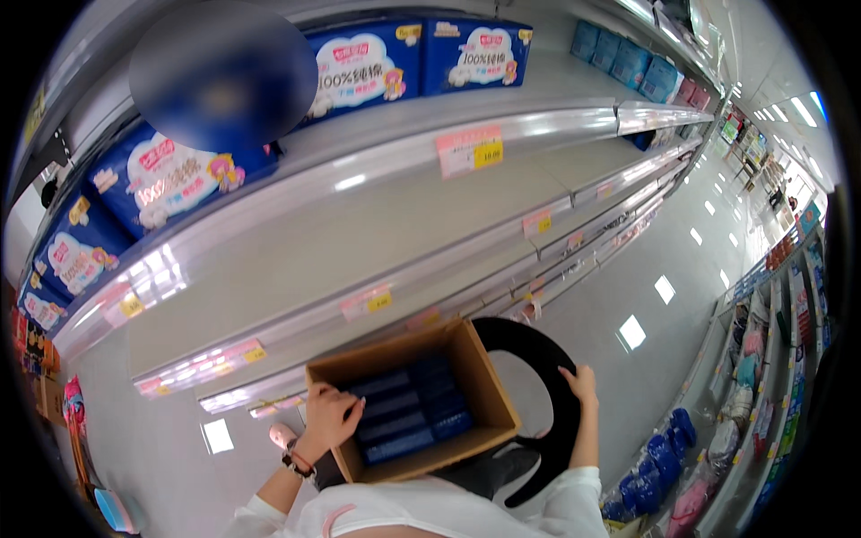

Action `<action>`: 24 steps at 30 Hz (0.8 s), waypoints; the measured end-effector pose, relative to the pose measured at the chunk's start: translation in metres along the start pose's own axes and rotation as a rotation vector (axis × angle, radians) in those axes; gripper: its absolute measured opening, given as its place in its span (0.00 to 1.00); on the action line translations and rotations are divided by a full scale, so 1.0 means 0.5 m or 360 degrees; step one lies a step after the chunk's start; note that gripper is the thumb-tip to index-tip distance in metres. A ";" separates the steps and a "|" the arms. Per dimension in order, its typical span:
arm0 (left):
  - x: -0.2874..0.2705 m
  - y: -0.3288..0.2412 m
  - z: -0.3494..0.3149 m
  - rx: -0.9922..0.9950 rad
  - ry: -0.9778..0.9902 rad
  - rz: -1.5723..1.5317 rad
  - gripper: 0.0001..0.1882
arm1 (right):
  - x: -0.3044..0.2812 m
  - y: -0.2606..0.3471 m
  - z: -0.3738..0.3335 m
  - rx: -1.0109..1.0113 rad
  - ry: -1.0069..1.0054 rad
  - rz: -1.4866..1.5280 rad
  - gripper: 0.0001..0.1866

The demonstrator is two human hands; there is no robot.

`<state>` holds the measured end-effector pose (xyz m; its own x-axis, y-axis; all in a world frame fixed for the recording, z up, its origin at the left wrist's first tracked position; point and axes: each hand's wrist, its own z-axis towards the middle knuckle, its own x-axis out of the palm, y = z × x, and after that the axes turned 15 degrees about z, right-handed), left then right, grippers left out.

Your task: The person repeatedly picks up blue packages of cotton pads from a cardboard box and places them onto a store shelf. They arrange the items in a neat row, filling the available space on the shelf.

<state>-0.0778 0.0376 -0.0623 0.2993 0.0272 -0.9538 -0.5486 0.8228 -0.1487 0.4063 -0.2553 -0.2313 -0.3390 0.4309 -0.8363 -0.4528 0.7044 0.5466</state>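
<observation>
An open cardboard box [496, 387] sits low in front of my body, with several dark blue packs [395, 408] in rows inside. My left hand [332, 417], with a dark bracelet at the wrist, is closed over the box's left rim, its fingers reaching inside. My right hand [581, 384] is closed on the outer edge of a wide black curved band [538, 345], right of the box. The band bends round from behind the box toward my body; what it belongs to cannot be made out.
Shelves hold large blue packs [475, 61] on the upper level, with price tags [470, 151] along the edges. Light blue packs [619, 58] stand farther right. Across the aisle floor [619, 287], a right-hand shelf carries bagged goods [655, 466]. A blue-pink container [117, 509] is lower left.
</observation>
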 end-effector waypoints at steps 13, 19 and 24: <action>0.011 -0.037 -0.019 -0.0086 0.0054 0.0131 0.09 | -0.038 0.014 0.028 0.0664 0.0718 0.0698 0.29; 0.022 -0.018 0.009 -0.0183 0.0229 0.0472 0.09 | -0.039 0.008 0.018 0.0297 0.0671 0.0791 0.23; 0.020 -0.018 0.002 -0.0140 0.0259 0.0447 0.09 | -0.016 -0.015 0.016 0.0017 0.0287 0.0786 0.19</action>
<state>-0.0691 0.0312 -0.0705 0.0022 0.1491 -0.9888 -0.6593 0.7437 0.1106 0.4188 -0.2596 -0.2289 -0.6469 0.6097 -0.4580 -0.1954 0.4481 0.8724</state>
